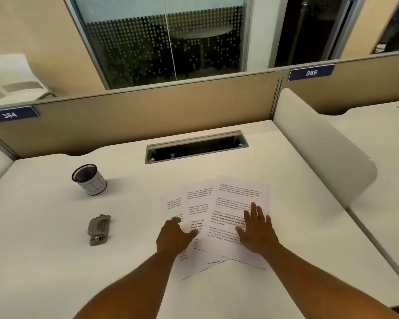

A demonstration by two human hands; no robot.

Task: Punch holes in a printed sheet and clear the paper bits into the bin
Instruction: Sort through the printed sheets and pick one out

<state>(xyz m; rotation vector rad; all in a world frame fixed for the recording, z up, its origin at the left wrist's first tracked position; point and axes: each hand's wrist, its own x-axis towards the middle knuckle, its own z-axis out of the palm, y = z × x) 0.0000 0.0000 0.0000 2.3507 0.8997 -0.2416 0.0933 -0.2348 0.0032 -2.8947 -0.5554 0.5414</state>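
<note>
Three printed sheets (237,201) lie fanned out and overlapping on the white desk (44,261), right of centre. My left hand (174,238) rests on the lower left part of the fan, fingers loosely curled with the thumb out. My right hand (258,231) lies flat on the rightmost top sheet, fingers spread. A grey hole punch (98,229) sits on the desk well to the left of my left hand. Farther back on the left stands a small black mesh bin (89,179) with a white paper wrap, tilted in the wide view.
A recessed cable slot (196,147) opens in the desk behind the sheets. A tan partition (148,113) closes the far edge. A white curved divider (320,148) bounds the desk on the right, close to the sheets.
</note>
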